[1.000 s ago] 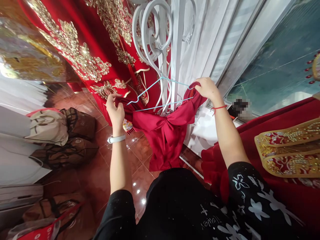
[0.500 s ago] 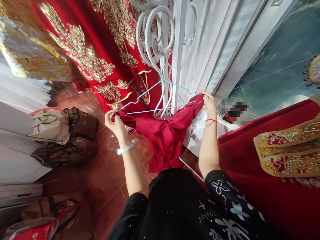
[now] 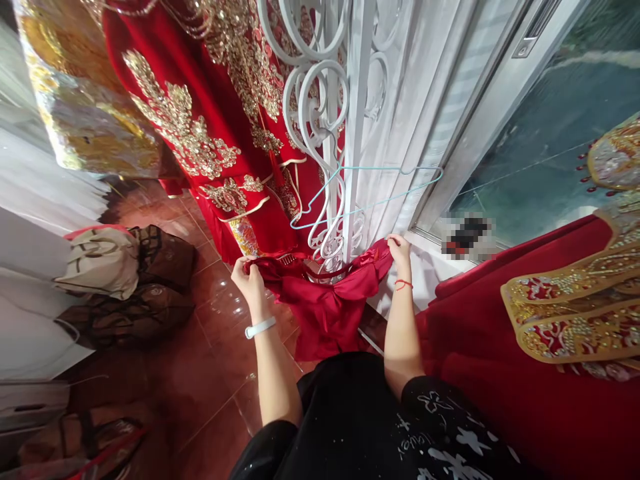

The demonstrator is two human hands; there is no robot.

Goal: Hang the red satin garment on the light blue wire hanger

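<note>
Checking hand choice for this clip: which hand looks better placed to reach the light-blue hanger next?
Probably the right hand: it appears just below the light-blue hanger, while the left hand sits outside the hanger's left end. Both hold the red garment, though.

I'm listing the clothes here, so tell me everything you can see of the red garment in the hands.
The red garment is plain and deep red, in smooth, slightly shiny, satin-like cloth, with gathered folds across its front. Its upper edge is spread wide, the left hand pinching one end and the right hand the other. It sags between them, below and off the light-blue hanger. The rest hangs toward the person's black top, which hides its lower end.
</note>
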